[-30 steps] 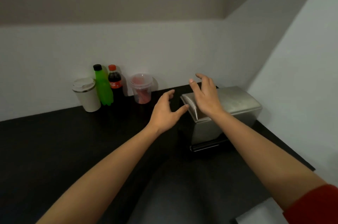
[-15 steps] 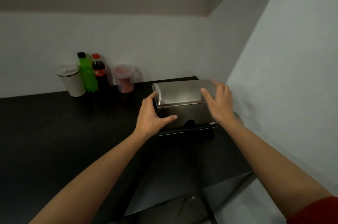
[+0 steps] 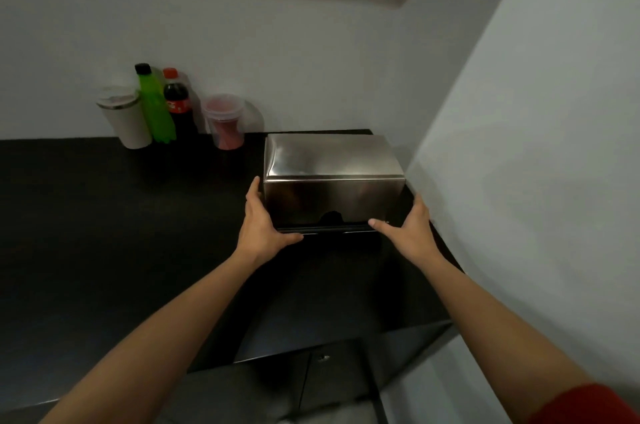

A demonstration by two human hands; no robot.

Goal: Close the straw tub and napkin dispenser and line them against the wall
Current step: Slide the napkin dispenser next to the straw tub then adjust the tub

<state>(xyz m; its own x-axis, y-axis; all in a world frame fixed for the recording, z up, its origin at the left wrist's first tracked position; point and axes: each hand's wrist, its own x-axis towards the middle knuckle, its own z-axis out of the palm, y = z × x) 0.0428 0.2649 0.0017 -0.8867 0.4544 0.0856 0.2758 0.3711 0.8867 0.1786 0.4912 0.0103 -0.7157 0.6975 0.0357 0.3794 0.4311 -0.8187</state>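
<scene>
step: squaring the dispenser (image 3: 332, 178) into the corner, by my read; both hands on it, lid looks shut.
L hand (image 3: 261, 224): clamps the dispenser's left front corner; fingers (image 3: 254, 190) flat up its left side, thumb hooked under the front lip.
R hand (image 3: 412, 229): clamps the right front corner; thumb lies along the front slot, other fingers wrap the right side, mostly hidden.
dispenser pos: between the two hands, on the tabletop (image 3: 104, 233); back edge looks near the back wall (image 3: 311, 60), right side close to the side wall (image 3: 536, 146). Touching or not: can't tell.
tub (image 3: 225, 120): beyond and left of the L fingers, well apart, at the back wall; lid seems on, contents reddish, blurry.
other stuff: cup (image 3: 126, 119), green bottle (image 3: 154, 105), cola bottle (image 3: 178, 105) further left of the tub, in a row at the wall.
how to do it well: push w/ both palms evenly so the box slides straight, no twist; keep it flat, don't lift the front; mind the R fingers don't get pinched vs the side wall; stop once the back meets the wall.
left to do: prob. only final seating, then check the row w/ the tub.
</scene>
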